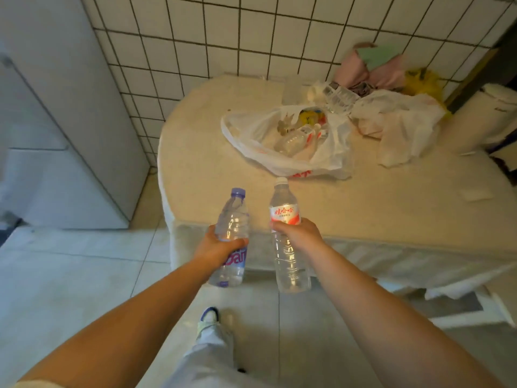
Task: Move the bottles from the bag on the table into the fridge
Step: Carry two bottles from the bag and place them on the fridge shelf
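My left hand (216,245) grips a clear bottle with a purple cap and purple label (233,219) around its middle. My right hand (296,233) grips a clear bottle with a white cap and red-and-white label (282,208). Both bottles are held upright in front of the table's near edge. A white plastic bag (330,152) lies open on the table (209,169), with at least one more clear bottle (292,140) lying inside. The white fridge (56,113) stands at the left against the tiled wall, its doors closed.
Crumpled white bags and cloth (397,127), a pink item (372,68) and something yellow (422,82) crowd the table's far right. A white bin (481,119) stands beside the table on the right. My leg and shoe (208,317) are on the tiled floor.
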